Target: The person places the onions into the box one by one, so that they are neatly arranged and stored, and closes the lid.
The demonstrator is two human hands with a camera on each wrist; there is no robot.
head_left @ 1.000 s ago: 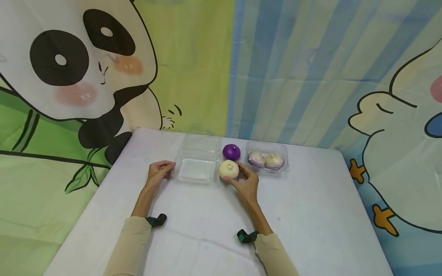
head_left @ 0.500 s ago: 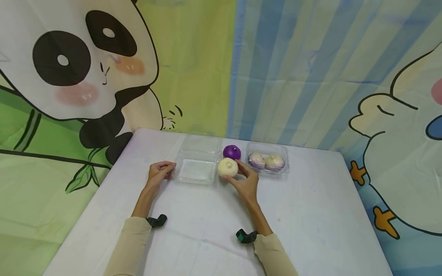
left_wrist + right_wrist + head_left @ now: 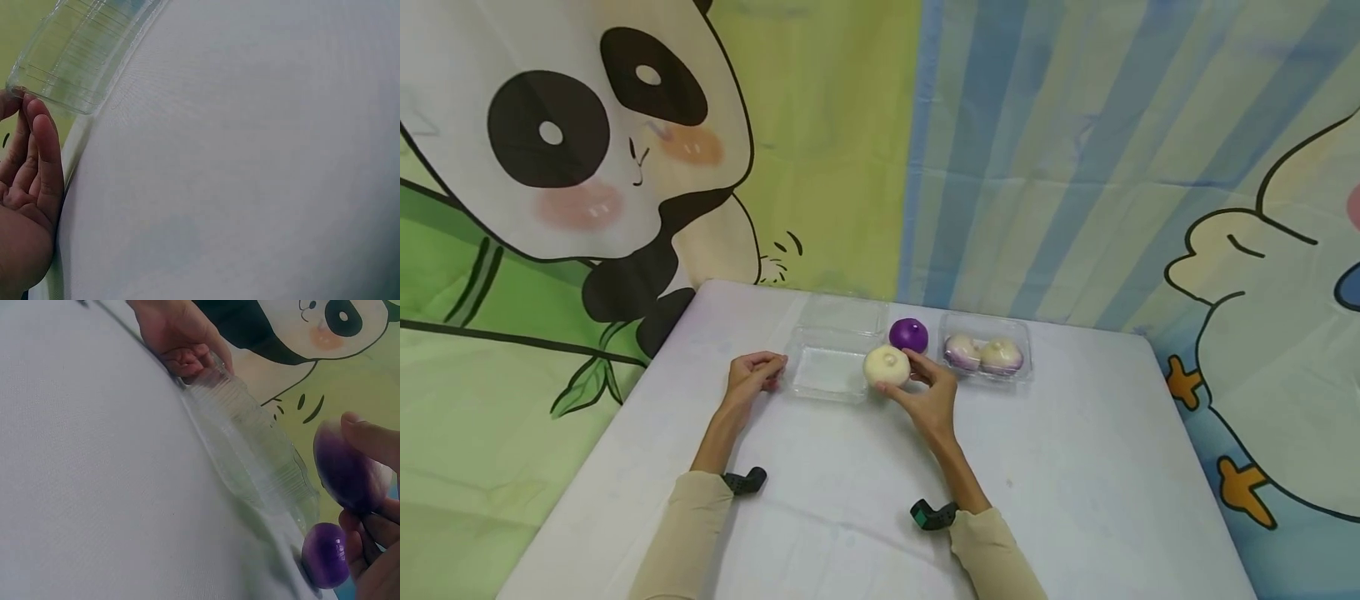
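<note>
My right hand (image 3: pixel 932 404) grips an onion (image 3: pixel 886 367) between thumb and fingers. Its top is pale cream, while the right wrist view shows purple on the underside of the onion (image 3: pixel 350 465). The held onion is by the right edge of an open clear plastic box (image 3: pixel 827 375), whose lid (image 3: pixel 842 315) lies back behind it. At the box's left rim, my left hand (image 3: pixel 750 383) pinches the edge; the left wrist view shows the fingertips on the box corner (image 3: pixel 69 56). Just behind the held onion lies a purple onion (image 3: pixel 909 335).
To the right stands a second clear plastic box (image 3: pixel 1026 358) holding two cream-and-purple onions (image 3: pixel 1002 356). Everything rests on a white-covered table (image 3: pixel 1075 467). A printed cloth (image 3: pixel 1037 150) with a panda and a bird hangs behind and along the sides.
The held onion has moved slightly left, from beside the box to its right edge, along with my right hand. My left hand keeps its pinch on the rim.
</note>
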